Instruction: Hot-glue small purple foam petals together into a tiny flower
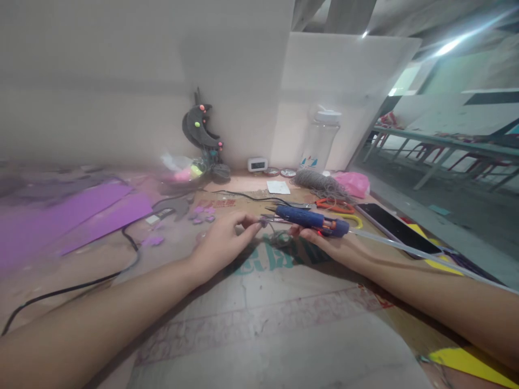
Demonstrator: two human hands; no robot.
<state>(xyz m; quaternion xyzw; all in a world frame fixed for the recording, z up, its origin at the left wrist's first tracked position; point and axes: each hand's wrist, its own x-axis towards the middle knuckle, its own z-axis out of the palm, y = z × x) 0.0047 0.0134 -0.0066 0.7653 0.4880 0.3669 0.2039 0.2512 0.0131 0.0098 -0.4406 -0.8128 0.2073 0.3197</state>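
My right hand [324, 240] grips a blue hot glue gun [310, 219] with its nozzle pointing left; a clear glue stick [405, 248] sticks out of its back toward the right. My left hand [225, 237] pinches a small purple piece [263, 222] right at the nozzle tip. Both hands hover over a sheet of cardboard [275, 292] with green print that covers the table. A tangle of grey thread lies on the cardboard just under the nozzle.
Purple foam sheets [68, 216] lie at left, and a black cable [130, 243] crosses there. Orange scissors [334, 205], a phone [399, 229], grey yarn [320, 183], a pink bag, a clear bottle [322, 140], a small clock and a black crescent decoration [200, 127] stand behind. Yellow foam [466, 362] lies at right.
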